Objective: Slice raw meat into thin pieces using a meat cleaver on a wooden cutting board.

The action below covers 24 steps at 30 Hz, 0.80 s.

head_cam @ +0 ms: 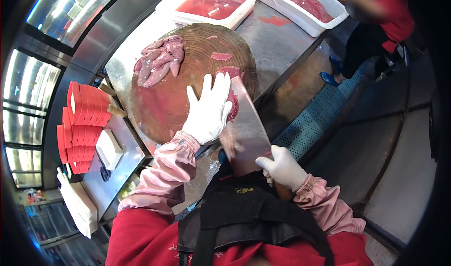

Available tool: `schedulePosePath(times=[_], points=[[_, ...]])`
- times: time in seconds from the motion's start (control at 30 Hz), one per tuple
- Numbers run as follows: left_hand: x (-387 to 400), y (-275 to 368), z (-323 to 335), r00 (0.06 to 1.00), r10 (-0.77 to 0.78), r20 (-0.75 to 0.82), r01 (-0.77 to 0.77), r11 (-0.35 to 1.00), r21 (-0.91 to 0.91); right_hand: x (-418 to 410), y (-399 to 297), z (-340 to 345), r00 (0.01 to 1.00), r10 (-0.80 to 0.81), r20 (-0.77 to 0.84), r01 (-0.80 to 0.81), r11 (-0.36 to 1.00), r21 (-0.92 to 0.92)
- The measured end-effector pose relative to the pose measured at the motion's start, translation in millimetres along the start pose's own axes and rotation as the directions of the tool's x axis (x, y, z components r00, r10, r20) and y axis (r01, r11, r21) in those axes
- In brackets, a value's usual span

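My left hand (208, 111), in a white glove, lies flat with spread fingers on a round wooden chopping block (202, 67). Dark red raw meat (233, 105) shows along its right edge, partly hidden by the hand and the blade. My right hand (284, 169), also gloved, grips the wooden handle of a broad cleaver (248, 128). The blade slants up beside my left hand, over the near right rim of the block, its far end close to the meat. Thin raw meat slices (222, 56) lie farther back. A pile of pale pink raw meat or offal (160, 61) rests on the block's far left.
Behind the block stands a white tub (208, 20) of meat in reddish liquid; another white tub (313, 29) holds red meat. Red plastic containers (84, 125) are stacked at left, beside a white tray (110, 149) and scissors (105, 173). A person (366, 47) is at upper right.
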<state>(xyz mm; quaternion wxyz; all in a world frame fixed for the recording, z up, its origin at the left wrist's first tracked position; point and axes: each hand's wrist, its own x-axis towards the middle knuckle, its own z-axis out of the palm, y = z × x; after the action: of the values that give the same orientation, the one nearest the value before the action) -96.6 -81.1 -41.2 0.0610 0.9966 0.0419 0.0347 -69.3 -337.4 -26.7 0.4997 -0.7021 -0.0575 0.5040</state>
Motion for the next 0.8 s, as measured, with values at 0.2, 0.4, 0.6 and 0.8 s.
schedulePosePath(times=[0.2, 0.4, 0.6, 0.8], points=[[-20, -25, -30, 0.983, -0.173, -0.066, 0.142, 0.933, -0.331, -21, 0, -4, 0.992, 0.031, 0.124, -0.031, 0.999, -0.009], [-19, -92, -56, 0.854, -0.141, 0.501, 0.510, 0.039, -0.859, -21, -35, 3, 0.957, -0.122, 0.263, 0.158, 0.980, -0.122], [-35, -129, -54, 0.906, -0.313, 0.286, 0.255, -0.136, -0.957, 2, -37, 31, 0.948, -0.149, 0.283, 0.186, 0.976, -0.111], [-36, -185, -42, 0.827, -0.546, 0.132, 0.337, 0.294, -0.894, 5, -26, 35, 0.968, -0.019, 0.252, 0.048, 0.993, -0.109]])
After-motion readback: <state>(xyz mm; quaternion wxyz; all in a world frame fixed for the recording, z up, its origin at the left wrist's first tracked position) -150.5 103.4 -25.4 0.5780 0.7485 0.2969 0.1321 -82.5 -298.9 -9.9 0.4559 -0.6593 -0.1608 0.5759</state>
